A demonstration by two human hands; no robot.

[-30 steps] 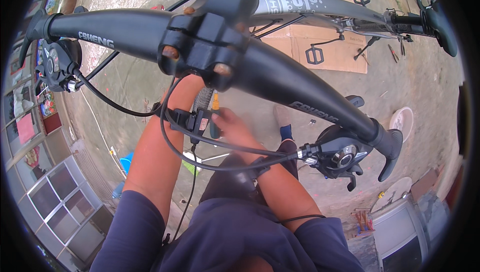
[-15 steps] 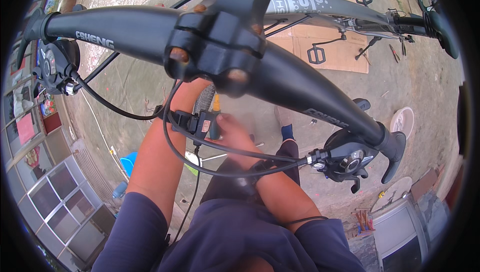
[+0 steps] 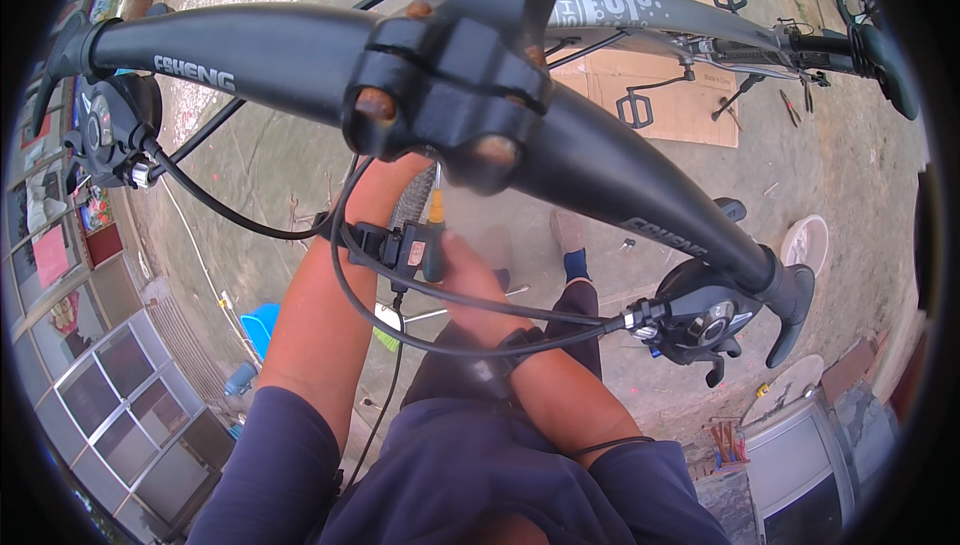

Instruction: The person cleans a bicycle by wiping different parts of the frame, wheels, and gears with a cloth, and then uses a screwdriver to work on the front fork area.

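Note:
A black bicycle handlebar [image 3: 250,60] crosses the upper view, clamped by a black stem [image 3: 450,75] with rusty bolts. My left forearm [image 3: 312,345] reaches up beneath the bar, and the stem hides that hand's fingers. Strapped at the left wrist is a small black box [image 3: 408,250] with a cable. My right hand [image 3: 465,267], somewhat blurred, is closed on the handle of a screwdriver [image 3: 436,210], yellow toward the top and dark green lower down. It points up toward the underside of the stem, where its tip is hidden. Part of a tyre [image 3: 410,203] shows beside it.
Brake and shifter units [image 3: 705,315] sit at both bar ends, with black cables [image 3: 480,350] looping over my wrists. The grey frame [image 3: 690,20] extends to the upper right above cardboard [image 3: 690,125]. Pliers [image 3: 790,107] and a white basin [image 3: 806,245] rest on the concrete.
The stem and handlebar have shifted slightly to the right in view. My right hand stays on the screwdriver, with its fingers a little higher and to the right.

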